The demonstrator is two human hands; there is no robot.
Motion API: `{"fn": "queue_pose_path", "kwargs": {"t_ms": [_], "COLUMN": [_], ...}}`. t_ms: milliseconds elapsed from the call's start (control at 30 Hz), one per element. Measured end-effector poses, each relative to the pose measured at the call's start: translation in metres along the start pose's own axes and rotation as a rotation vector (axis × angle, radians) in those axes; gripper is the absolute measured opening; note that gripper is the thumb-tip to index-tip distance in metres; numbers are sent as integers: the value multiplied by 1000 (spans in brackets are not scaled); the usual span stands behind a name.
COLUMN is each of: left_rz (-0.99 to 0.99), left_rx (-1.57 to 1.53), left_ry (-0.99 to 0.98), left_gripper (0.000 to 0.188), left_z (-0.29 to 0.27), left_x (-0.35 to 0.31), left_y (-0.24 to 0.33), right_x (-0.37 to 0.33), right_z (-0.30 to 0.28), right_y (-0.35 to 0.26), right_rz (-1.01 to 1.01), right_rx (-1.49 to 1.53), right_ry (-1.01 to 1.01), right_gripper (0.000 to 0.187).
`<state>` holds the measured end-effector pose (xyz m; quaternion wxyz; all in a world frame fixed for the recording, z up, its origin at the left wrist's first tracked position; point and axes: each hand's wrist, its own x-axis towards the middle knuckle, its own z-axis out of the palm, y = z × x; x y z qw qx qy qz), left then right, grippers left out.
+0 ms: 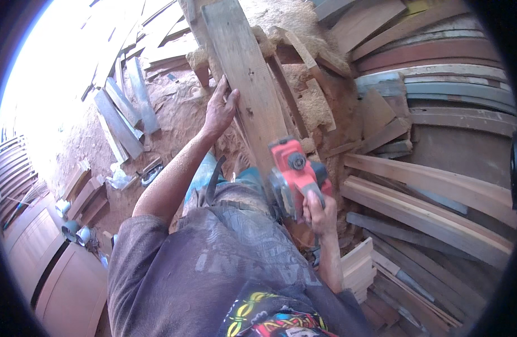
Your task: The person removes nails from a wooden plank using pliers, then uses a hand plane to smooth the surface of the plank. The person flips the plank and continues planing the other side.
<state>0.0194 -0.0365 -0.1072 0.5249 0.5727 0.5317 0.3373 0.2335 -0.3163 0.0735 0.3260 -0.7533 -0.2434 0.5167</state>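
Observation:
A long weathered wooden plank (243, 62) stretches away from my waist, raised above the sandy floor. My left hand (220, 112) grips its left edge, with the thumb toward the top face and part of the fingers hidden by the wood. In my right hand (321, 213) is the rear handle of a red electric hand planer (292, 165), the fingers closed around it. The planer is at the plank's near end, beside my waist. Whether its base touches the wood cannot be seen from here.
Stacked boards (438, 196) fill the right side, with curved-looking painted planks (455, 90) farther back. Loose grey offcuts (121, 106) lie on the floor at left. Panelled wooden doors (73, 292) are at the lower left, near some small round cans (71, 230). Sawdust-covered wood pieces (317, 106) stand beside the plank.

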Motion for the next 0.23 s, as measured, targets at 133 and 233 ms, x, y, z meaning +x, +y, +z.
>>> {"fn": "queue_pose_path", "kwargs": {"t_ms": [133, 233], "left_rz": [15, 83], "left_rx": [-58, -13], "left_ry": [9, 23], "left_gripper": [68, 69], "left_z": [3, 6], "left_x": [3, 5], "left_y": [-12, -25], "right_x": [3, 42], "right_z": [-4, 5], "right_y": [3, -18], "right_rz": [18, -1], "right_rx": [18, -17], "right_ry": [10, -2], "right_gripper": [45, 40]}}
